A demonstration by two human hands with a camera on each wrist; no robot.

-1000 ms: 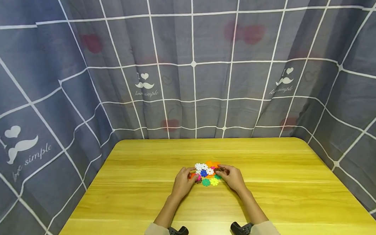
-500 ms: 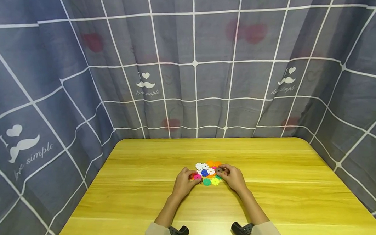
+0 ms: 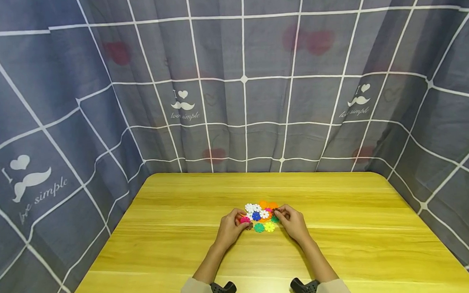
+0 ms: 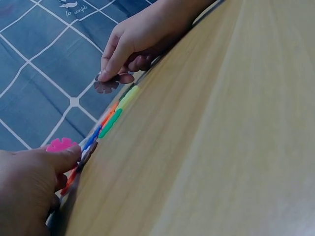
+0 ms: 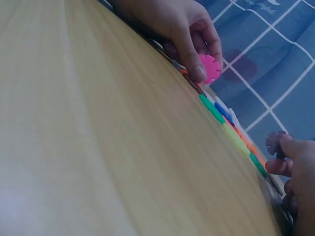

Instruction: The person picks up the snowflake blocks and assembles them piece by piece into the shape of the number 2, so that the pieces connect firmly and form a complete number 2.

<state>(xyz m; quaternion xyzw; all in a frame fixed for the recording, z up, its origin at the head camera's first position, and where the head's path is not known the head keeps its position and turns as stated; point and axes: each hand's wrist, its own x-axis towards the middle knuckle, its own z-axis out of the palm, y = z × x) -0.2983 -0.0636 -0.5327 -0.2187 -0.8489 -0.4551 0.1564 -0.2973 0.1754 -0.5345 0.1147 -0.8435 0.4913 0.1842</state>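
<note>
My left hand (image 3: 227, 228) pinches a pink notched plastic disc (image 5: 211, 68) between thumb and fingers, held upright just above the table. Opposite it, my right hand (image 3: 295, 223) pinches a brown notched disc (image 4: 106, 86) by its edge, also raised off the surface. Between the hands lies a loose, flat group of similar discs. White discs (image 3: 252, 207) and a blue disc (image 3: 256, 216) are in its middle, orange discs (image 3: 263, 204) at the back, a green disc (image 3: 259, 227) and a yellow disc (image 3: 269, 226) at the front. My fingers hide some discs at both sides.
The discs lie on a wood-grain table (image 3: 164, 256) with rounded far corners. A grey-blue curtain (image 3: 224, 102) with white lines hangs behind and at both sides. Black wrist devices (image 3: 224, 291) sit by both beige sleeves.
The pink disc has shifted slightly left relative to the group, with my left hand. The brown disc has moved slightly right in my right hand and shows less of its face than half a second ago.
</note>
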